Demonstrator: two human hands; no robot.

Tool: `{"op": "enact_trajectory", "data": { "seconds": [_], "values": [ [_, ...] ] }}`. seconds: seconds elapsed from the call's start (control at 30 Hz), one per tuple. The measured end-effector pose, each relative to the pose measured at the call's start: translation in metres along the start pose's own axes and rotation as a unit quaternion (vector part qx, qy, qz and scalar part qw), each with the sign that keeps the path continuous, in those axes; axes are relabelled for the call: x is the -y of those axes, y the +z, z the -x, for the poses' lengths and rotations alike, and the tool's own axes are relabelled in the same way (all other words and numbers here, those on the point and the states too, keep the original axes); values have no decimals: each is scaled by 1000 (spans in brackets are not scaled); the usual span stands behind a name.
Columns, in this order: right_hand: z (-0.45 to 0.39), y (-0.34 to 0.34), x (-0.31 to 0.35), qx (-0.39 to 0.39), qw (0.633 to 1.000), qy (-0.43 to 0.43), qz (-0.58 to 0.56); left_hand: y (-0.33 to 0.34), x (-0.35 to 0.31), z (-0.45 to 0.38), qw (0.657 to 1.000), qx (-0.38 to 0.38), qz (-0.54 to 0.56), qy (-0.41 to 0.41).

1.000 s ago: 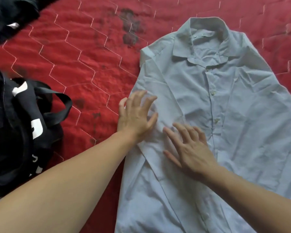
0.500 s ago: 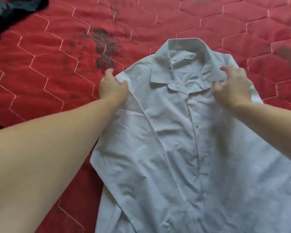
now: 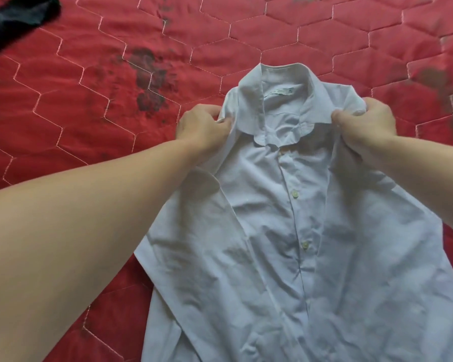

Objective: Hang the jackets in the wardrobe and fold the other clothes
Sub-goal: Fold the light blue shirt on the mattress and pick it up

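Note:
A pale blue-white button-up shirt (image 3: pixel 285 231) lies front up on the red quilted bedspread (image 3: pixel 89 100), collar pointing away from me. My left hand (image 3: pixel 202 126) pinches the shirt's left shoulder beside the collar. My right hand (image 3: pixel 366 121) grips the right shoulder in a fist. Both shoulders are bunched and lifted slightly off the bedspread, while the buttoned front and hem still rest on it.
A dark garment (image 3: pixel 13 19) lies at the far left corner of the bedspread. Dark stains (image 3: pixel 149 82) mark the quilt left of the collar, and another stained patch (image 3: pixel 439 84) sits at the right edge.
My hands went from pressing flat on the shirt's left front to the shoulders, and now they grip and bunch the fabric there. The black bag on the left has left the view.

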State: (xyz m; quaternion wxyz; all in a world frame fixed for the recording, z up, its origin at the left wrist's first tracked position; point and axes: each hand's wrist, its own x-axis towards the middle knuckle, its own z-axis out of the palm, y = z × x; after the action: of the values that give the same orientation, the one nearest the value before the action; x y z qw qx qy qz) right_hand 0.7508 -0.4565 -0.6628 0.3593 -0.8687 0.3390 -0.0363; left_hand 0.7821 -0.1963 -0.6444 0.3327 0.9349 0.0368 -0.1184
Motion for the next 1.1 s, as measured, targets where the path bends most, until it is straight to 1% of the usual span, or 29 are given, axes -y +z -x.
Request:
{"op": "enact_trajectory", "data": {
  "seconds": [0.1,0.17,0.23,0.27,0.33,0.37,0.43,0.47,0.53,0.63,0.7,0.8,0.87,0.9,0.93,0.97,1.0,1.03,1.07,1.1],
  "values": [
    [9,-3,1,14,999,-18,-33,1,-8,8,999,-22,-31,15],
    [17,-9,3,26,995,-11,-93,-2,-9,15,998,-41,-43,32],
    [27,-21,3,28,988,-12,-148,-4,-10,26,998,-52,-23,37],
    [33,-28,2,25,988,-23,-153,-6,-11,33,998,-53,0,34],
    [47,-41,-5,7,989,-56,-137,-9,-13,50,998,-43,39,34],
    [56,-46,-11,-2,989,-68,-131,-11,-14,59,997,-27,54,39],
    [80,-56,-27,-10,989,-78,-126,-13,-14,79,996,6,85,40],
    [94,-62,-37,-15,989,-84,-118,-14,-12,88,995,9,87,40],
    [121,-72,-56,-28,991,-106,-76,-14,-3,110,996,-18,61,56],
    [153,-85,-88,-41,991,-119,-33,-12,16,147,991,-102,23,84],
    [167,-91,-104,-39,994,-98,-30,-10,30,168,988,-142,0,60],
    [182,-92,-115,-40,995,-66,-57,-6,49,189,986,-169,-7,-14],
    [188,-92,-119,-24,995,-10,-100,0,54,203,984,-159,46,-58],
    [189,-92,-121,-16,993,30,-115,4,53,210,978,-158,101,-88],
    [189,-91,-122,-5,988,76,-132,9,50,215,963,-164,170,-132],
    [189,-89,-122,3,978,125,-166,13,47,218,932,-177,251,-194],
    [188,-89,-121,5,960,174,-221,17,41,220,882,-180,345,-267],
    [186,-89,-118,11,930,224,-290,21,37,220,819,-158,438,-336],
    [185,-89,-115,24,891,271,-364,25,34,220,761,-115,509,-385],
    [185,-90,-115,40,850,309,-424,29,33,220,728,-69,546,-410]
  ]
}}
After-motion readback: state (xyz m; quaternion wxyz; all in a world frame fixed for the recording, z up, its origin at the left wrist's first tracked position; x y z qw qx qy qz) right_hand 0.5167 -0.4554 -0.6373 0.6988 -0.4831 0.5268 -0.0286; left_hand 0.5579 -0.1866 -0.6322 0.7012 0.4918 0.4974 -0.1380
